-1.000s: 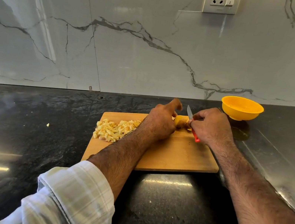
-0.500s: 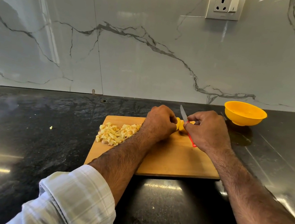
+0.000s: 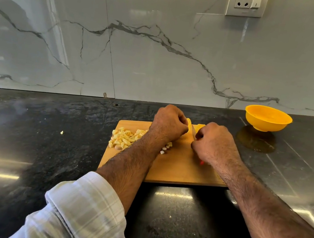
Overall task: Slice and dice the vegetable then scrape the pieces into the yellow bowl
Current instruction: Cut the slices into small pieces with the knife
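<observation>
A wooden cutting board (image 3: 176, 170) lies on the dark counter. At its far edge my left hand (image 3: 168, 124) curls round a pale yellow vegetable piece (image 3: 188, 122). My right hand (image 3: 215, 145) grips a red-handled knife (image 3: 193, 132); its blade stands down between two yellow pieces, the other piece (image 3: 200, 127) showing just right of it. The handle's red end peeks out under my wrist. A heap of diced pieces (image 3: 125, 138) sits on the board's left part, with a few loose cubes (image 3: 165, 148) near my left forearm. The yellow bowl (image 3: 267, 118) stands to the far right.
The black stone counter (image 3: 24, 138) runs to a marble wall with a socket (image 3: 247, 2). One stray dice bit (image 3: 61, 132) lies on the counter left of the board.
The knife blade has come down from a raised slant into the vegetable, and both hands have drawn closer together. The camera has tilted a little, so everything sits lower in view.
</observation>
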{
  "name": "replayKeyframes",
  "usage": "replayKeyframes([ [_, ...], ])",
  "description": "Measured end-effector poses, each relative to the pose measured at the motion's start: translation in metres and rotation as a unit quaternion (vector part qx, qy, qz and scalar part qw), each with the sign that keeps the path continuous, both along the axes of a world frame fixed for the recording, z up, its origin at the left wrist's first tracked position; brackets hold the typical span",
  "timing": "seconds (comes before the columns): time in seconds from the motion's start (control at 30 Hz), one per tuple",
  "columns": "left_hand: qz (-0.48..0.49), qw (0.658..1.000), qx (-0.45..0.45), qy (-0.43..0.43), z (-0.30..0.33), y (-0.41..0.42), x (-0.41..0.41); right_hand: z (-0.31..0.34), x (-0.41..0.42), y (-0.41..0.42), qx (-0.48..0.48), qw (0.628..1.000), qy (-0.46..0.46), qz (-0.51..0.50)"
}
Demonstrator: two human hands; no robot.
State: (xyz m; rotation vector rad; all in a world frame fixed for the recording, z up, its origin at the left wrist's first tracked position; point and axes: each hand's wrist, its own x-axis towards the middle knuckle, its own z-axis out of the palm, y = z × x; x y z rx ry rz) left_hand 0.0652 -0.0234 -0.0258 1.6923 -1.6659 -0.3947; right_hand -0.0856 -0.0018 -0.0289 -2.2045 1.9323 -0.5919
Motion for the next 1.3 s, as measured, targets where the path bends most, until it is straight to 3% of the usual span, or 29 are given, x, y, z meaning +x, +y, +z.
replayKeyframes([
  [0.2, -0.042, 0.996, 0.067, -0.036, 0.003, 0.002, 0.016, 0.006, -0.005, 0.005, 0.003, 1.0, -0.001, 0.006],
  [0.37, -0.026, 0.976, 0.063, -0.205, 0.005, 0.0, 0.013, 0.012, -0.01, 0.009, 0.001, 1.0, -0.007, 0.024],
  [0.47, -0.031, 0.968, 0.068, -0.241, 0.007, -0.001, 0.019, 0.013, -0.009, 0.01, 0.032, 0.999, 0.004, 0.036],
  [0.87, -0.062, 0.978, 0.076, -0.183, 0.009, 0.003, 0.024, 0.013, -0.003, 0.011, 0.068, 0.995, 0.002, 0.077],
  [1.3, -0.085, 0.976, 0.088, -0.18, 0.005, 0.0, 0.028, 0.02, -0.013, 0.013, 0.057, 0.995, -0.002, 0.076],
])
